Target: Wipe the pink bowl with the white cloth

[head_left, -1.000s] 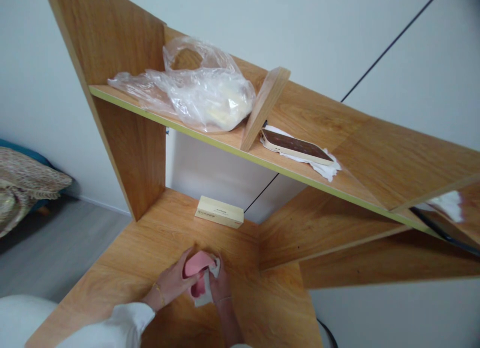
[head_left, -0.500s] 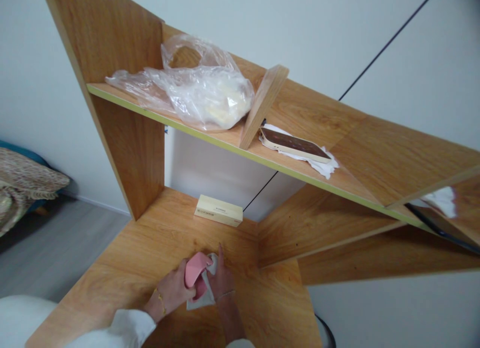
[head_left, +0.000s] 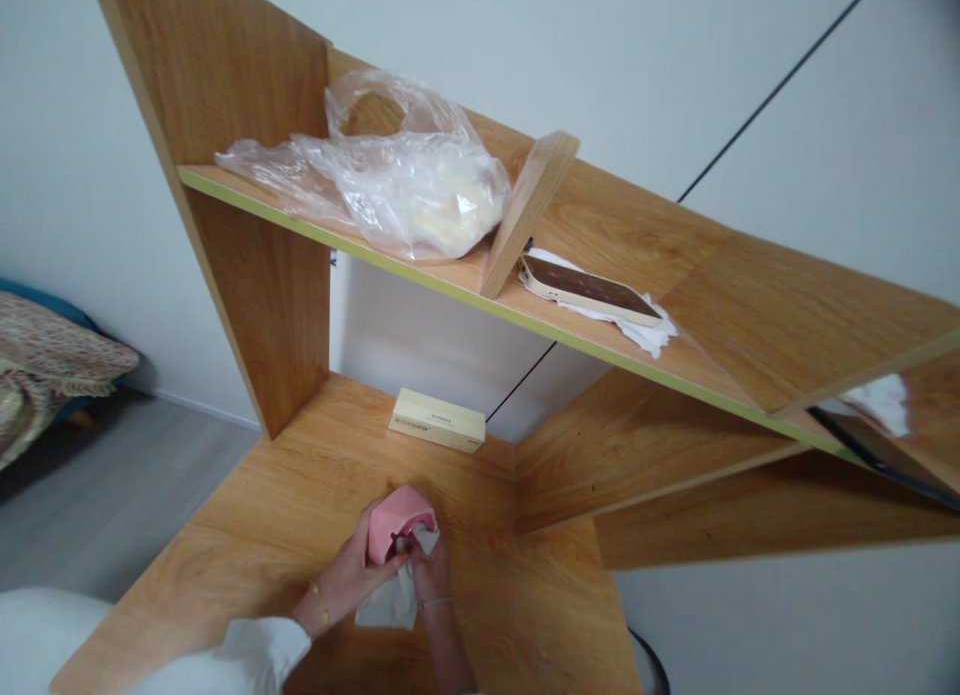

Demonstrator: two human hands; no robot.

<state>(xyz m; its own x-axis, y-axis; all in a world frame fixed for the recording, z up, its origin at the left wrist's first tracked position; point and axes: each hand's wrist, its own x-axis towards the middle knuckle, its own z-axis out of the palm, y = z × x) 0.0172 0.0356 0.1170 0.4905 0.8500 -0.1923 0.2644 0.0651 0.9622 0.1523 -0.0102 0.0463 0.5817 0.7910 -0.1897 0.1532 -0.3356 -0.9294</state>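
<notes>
A pink object (head_left: 391, 520), hollow on the side facing my right, is held above the wooden desk. My left hand (head_left: 357, 573) wraps round its left and lower side. My right hand (head_left: 430, 572) pinches a pale grey cloth (head_left: 388, 601) at the opening of the pink object. Part of the cloth pokes up by the opening, and the rest hangs down between my hands. The fingertips of my right hand are partly hidden at the opening.
Behind my hands, a cream box (head_left: 437, 420) lies on the desk (head_left: 300, 495). Above runs a shelf (head_left: 300, 223) with a clear plastic bag (head_left: 420, 190), an upright divider (head_left: 529, 213), and a phone (head_left: 592, 288) on white tissue. Wooden panels stand left and right.
The pink object has turned so its opening faces my right hand. My right hand has moved slightly down and left, its index finger now folded in. The cloth hangs lower and further left.
</notes>
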